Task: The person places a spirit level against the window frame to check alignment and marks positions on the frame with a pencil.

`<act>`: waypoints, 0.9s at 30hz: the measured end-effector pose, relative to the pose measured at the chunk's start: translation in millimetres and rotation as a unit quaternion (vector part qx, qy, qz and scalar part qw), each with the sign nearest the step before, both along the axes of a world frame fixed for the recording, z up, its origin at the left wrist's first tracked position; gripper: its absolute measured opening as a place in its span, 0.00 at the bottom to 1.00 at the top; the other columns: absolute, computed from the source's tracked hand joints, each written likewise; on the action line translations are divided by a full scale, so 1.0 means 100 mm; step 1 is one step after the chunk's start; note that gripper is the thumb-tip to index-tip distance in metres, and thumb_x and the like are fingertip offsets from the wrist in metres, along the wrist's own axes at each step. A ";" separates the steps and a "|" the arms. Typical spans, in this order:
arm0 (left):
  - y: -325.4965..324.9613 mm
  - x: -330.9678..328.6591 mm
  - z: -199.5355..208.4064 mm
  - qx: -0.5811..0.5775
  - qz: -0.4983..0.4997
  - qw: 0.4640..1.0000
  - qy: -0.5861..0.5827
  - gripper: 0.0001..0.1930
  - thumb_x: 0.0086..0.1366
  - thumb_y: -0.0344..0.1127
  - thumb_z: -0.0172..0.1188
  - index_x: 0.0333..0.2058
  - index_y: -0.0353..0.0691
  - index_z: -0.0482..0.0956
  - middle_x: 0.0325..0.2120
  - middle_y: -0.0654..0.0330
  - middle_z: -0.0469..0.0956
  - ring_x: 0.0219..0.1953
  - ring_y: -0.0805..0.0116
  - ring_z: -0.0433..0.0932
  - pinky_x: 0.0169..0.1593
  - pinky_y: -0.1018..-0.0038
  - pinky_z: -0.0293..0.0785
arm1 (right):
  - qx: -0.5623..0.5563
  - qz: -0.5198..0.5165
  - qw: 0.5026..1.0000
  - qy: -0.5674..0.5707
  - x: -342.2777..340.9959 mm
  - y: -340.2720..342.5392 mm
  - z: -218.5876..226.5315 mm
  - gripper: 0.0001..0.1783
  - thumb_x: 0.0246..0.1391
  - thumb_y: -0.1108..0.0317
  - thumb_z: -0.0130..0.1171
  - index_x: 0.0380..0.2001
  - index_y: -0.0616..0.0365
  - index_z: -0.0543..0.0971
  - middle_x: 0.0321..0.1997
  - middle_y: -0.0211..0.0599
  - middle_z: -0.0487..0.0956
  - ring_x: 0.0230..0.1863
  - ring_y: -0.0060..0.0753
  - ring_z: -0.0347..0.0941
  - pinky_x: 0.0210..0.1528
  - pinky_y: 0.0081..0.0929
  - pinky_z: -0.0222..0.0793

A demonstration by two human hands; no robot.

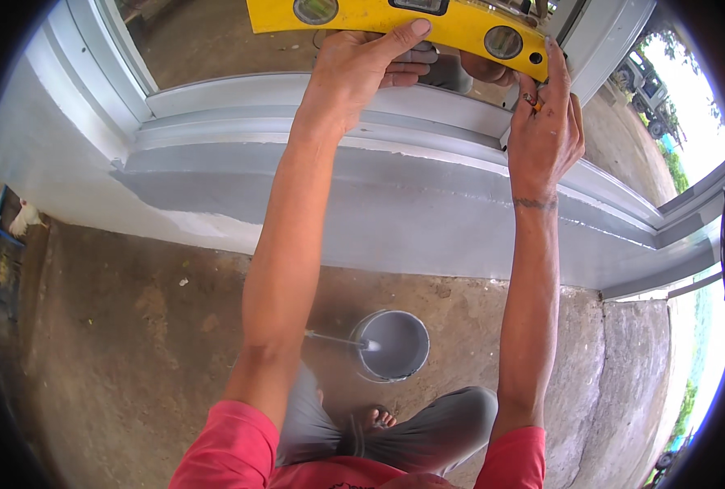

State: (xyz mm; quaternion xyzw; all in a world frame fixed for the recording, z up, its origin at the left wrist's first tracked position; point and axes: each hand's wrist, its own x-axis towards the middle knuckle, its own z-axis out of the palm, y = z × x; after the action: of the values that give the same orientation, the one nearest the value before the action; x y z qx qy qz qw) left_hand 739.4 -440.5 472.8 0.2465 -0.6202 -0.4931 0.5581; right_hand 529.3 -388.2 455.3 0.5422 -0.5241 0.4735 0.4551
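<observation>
A yellow spirit level (453, 26) with round vials lies across the window glass at the top of the view. My left hand (354, 73) is closed on its lower edge, the thumb on the front face and the fingers underneath. At the level's right end, my right hand (546, 134) grips the corner, its index finger stretched up along the end. A short orange stick with a dark tip (532, 101) sits between the fingers of this hand; its kind is unclear. The level's upper edge runs out of view.
Below the level run the pale window frame (240, 98) and a partly grey-painted wall (427, 216). On the concrete floor (150, 326), near my legs, stands a bucket of grey paint (395, 346) with a roller (368, 345) in it. A vehicle (647, 90) shows at the right.
</observation>
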 end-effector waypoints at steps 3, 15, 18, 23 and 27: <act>0.00 0.00 0.00 0.006 0.005 1.000 -0.006 0.30 0.60 0.54 0.68 0.49 0.32 0.77 0.40 0.48 0.83 0.42 0.60 0.85 0.46 0.70 0.83 | 0.001 -0.003 1.000 0.005 0.01 0.00 0.00 0.33 0.52 0.67 0.69 0.62 0.38 0.71 0.34 0.32 0.84 0.37 0.33 0.80 0.37 0.30 0.79; 0.02 -0.01 -0.02 0.031 -0.012 0.999 0.031 0.27 0.60 0.52 0.69 0.47 0.32 0.79 0.40 0.50 0.83 0.41 0.59 0.85 0.48 0.69 0.82 | 0.016 -0.010 1.000 -0.006 0.03 0.03 0.01 0.34 0.52 0.67 0.69 0.62 0.38 0.71 0.34 0.30 0.84 0.37 0.32 0.79 0.36 0.29 0.79; 0.02 -0.02 -0.03 0.028 -0.013 0.999 0.040 0.26 0.61 0.51 0.69 0.47 0.33 0.79 0.39 0.50 0.83 0.41 0.59 0.85 0.47 0.70 0.83 | 0.009 -0.005 1.000 -0.007 0.02 0.02 0.00 0.34 0.52 0.67 0.69 0.62 0.37 0.71 0.33 0.30 0.84 0.36 0.32 0.79 0.36 0.30 0.79; 0.04 -0.04 -0.03 0.027 -0.011 0.999 0.043 0.26 0.61 0.50 0.69 0.46 0.33 0.79 0.39 0.50 0.83 0.40 0.59 0.85 0.46 0.70 0.83 | 0.012 -0.008 1.000 -0.011 0.01 0.02 0.00 0.35 0.51 0.69 0.69 0.62 0.37 0.71 0.33 0.30 0.84 0.36 0.32 0.79 0.37 0.30 0.79; 0.03 -0.04 -0.04 0.019 -0.010 0.999 0.050 0.26 0.61 0.50 0.69 0.46 0.32 0.79 0.39 0.51 0.82 0.40 0.59 0.85 0.46 0.70 0.83 | 0.027 -0.016 0.999 -0.007 0.03 0.05 0.02 0.32 0.55 0.66 0.67 0.63 0.40 0.71 0.43 0.34 0.85 0.39 0.32 0.82 0.40 0.29 0.79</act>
State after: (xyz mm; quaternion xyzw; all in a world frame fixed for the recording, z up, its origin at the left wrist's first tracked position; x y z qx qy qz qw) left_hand 735.2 -437.7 468.7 0.2262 -0.5848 -0.5216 0.5786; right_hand 532.4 -383.4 457.0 0.5425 -0.5487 0.4558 0.4438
